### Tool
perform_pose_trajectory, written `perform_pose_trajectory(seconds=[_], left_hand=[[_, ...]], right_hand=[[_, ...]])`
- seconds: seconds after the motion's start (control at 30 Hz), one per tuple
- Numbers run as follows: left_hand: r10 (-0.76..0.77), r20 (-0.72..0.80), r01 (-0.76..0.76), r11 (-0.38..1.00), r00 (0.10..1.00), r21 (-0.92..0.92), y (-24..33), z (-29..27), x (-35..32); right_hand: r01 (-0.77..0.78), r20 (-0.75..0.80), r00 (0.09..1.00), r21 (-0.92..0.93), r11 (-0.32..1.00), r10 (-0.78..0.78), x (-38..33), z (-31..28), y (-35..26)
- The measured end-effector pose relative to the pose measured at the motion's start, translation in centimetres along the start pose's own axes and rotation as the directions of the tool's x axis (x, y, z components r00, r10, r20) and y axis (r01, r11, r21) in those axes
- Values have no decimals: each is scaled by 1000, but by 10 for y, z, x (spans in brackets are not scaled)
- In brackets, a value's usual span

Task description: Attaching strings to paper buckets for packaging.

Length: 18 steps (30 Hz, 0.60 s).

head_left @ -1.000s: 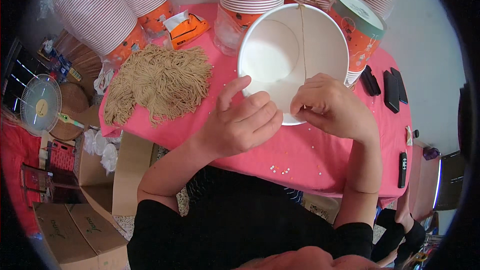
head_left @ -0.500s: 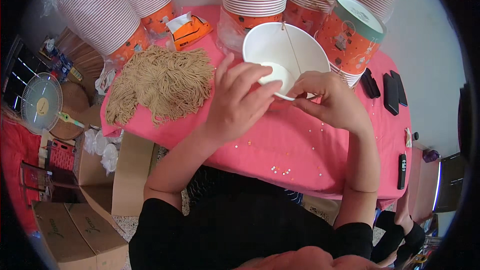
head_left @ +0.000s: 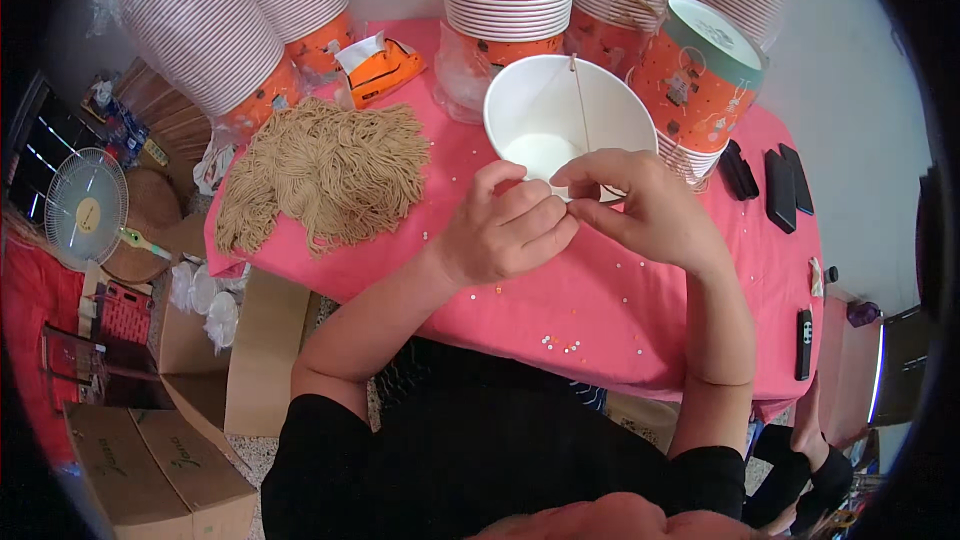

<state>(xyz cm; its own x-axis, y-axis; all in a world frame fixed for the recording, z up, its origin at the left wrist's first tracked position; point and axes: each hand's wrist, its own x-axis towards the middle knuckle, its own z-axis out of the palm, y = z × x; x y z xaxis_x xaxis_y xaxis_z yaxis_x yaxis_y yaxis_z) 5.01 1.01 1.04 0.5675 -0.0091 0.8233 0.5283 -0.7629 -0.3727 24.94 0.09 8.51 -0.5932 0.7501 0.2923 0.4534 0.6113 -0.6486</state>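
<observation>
A: Hands? Bowl position?
B: Left hand (head_left: 508,230) and right hand (head_left: 640,208) meet fingertip to fingertip, pinched on the near rim of the round white paper bowl (head_left: 565,120); thin tan string (head_left: 579,100) spans its mouth.
A: Beside the left hand?
B: Matted heap of tan fibrous cords (head_left: 320,172) on the pink cloth-covered counter (head_left: 600,310), well apart.

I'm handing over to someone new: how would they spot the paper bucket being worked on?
On the pink table, look just beyond the left hand and right hand, which meet at its near rim. It is the white paper bucket: unlike the stacked, upside-down ones, it stands alone, open side up, with a tan string across its mouth.
</observation>
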Motion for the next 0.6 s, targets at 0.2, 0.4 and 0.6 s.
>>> perform_pose_trajectory(seconds=[0.2,0.4,0.6], left_hand=[[-394,122,405,800,911,-442,-12,-8,2],[-790,243,640,231,563,-733,-20,-22,7],[-841,343,446,-139,418,-884,-42,-26,2]], right_hand=[[20,-3,1000,-93,995,-21,-4,-9,10],[43,-61,997,-189,981,-55,-3,-11,10],[-10,4,1000,-132,991,11,-4,-17,10]])
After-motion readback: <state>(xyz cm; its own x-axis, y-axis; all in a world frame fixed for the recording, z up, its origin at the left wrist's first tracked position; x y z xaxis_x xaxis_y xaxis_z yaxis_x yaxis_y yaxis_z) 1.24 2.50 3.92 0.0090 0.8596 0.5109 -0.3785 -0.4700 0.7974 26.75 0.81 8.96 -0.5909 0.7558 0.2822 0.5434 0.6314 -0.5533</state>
